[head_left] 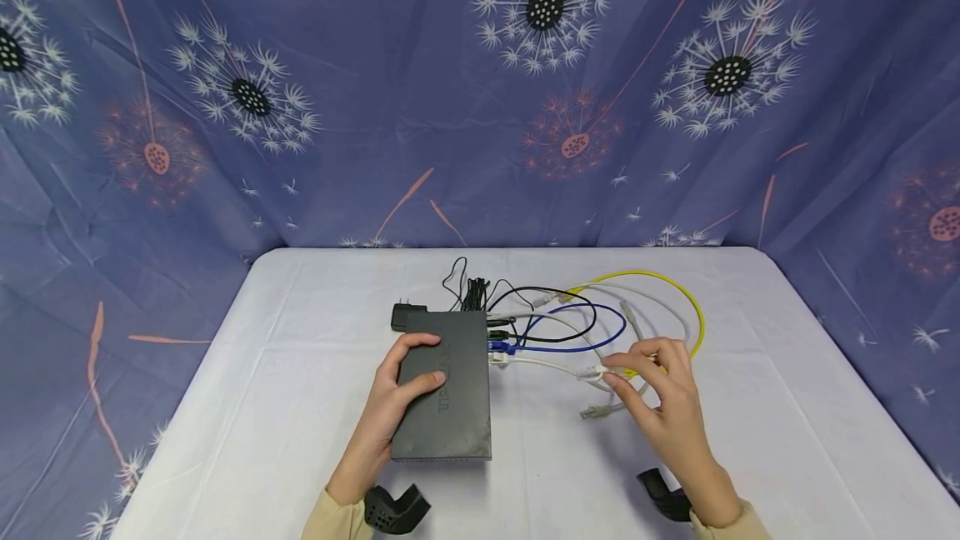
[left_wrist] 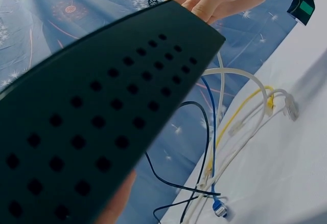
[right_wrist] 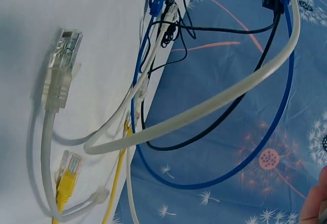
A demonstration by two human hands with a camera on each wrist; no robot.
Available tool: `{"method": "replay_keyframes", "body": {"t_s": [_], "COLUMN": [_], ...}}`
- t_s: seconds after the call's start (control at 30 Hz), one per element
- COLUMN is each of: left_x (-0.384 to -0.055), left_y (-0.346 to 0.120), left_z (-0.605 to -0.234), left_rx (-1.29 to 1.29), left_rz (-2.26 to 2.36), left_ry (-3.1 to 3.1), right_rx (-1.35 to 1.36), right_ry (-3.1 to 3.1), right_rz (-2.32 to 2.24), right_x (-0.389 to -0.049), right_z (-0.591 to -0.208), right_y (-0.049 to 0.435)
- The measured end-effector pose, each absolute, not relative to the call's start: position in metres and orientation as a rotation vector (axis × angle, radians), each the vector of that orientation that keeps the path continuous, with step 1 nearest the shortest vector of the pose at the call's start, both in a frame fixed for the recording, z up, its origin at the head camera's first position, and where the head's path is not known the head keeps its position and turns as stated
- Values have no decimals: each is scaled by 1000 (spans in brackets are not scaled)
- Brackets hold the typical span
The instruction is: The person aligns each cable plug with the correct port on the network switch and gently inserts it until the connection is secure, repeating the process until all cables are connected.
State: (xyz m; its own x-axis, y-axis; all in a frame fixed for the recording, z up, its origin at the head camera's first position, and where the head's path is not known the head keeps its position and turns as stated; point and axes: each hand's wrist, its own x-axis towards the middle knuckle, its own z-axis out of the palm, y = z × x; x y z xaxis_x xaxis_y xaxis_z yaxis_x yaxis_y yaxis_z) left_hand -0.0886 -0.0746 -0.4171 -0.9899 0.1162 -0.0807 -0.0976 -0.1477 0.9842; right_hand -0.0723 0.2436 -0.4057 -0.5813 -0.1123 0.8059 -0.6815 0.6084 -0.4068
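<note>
My left hand grips a flat black network switch by its left side, thumb on top and other fingers partly hidden. Blue, black and white cables run from ports on the switch's right side. To the right, thumb and forefinger of my right hand pinch a white network cable near its clear plug. Dotted vent holes cover the near wall of the switch in the left wrist view. The right wrist view shows only a bit of the right hand, not its grip.
Loose cable ends lie on the white table, among them a grey cable's clear plug and a yellow cable's plug. A black power adapter and bundled black cord sit behind the switch. A patterned curtain hangs behind.
</note>
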Motion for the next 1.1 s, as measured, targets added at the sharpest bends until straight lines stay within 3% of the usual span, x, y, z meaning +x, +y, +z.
{"method": "replay_keyframes", "body": {"t_s": [1.1], "left_x": [-86], "left_y": [-62], "left_z": [-413], "left_rx": [22], "left_rz": [2299], "left_ry": [1964], "right_rx": [583], "right_ry": [-2151], "right_rz": [848], "right_x": [-76], "right_z": [-408], "right_y": [201]}}
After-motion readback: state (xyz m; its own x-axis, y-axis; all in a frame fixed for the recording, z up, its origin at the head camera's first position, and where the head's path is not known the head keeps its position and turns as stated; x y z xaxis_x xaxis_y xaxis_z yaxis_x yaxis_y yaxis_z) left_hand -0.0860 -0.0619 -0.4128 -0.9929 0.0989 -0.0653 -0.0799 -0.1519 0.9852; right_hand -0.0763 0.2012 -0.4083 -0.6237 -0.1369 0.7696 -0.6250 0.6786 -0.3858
